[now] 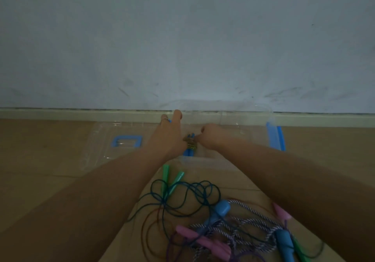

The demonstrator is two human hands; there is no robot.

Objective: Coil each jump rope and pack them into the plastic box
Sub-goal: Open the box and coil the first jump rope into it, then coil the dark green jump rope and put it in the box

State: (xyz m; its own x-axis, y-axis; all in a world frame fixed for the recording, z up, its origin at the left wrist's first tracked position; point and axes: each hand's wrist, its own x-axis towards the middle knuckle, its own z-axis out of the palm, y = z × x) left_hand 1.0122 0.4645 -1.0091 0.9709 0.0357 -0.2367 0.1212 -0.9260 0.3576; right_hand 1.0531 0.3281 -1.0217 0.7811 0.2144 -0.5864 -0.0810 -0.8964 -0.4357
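Here both hands, left hand (169, 135) and right hand (209, 138), grip a coiled jump rope (190, 143).

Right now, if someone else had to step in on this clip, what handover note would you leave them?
Left hand and right hand: both reach over the clear plastic box by the wall, holding between them a coiled bundle with blue handles; the exact grip is hard to see.
Lid with blue handle lies on the floor, left of the box.
Done: this one rope is coiled, about to go in.
Left: a tangle on the near floor, with a green-handled rope, a striped rope with blue handles and pink handles. Coil each and pack it.
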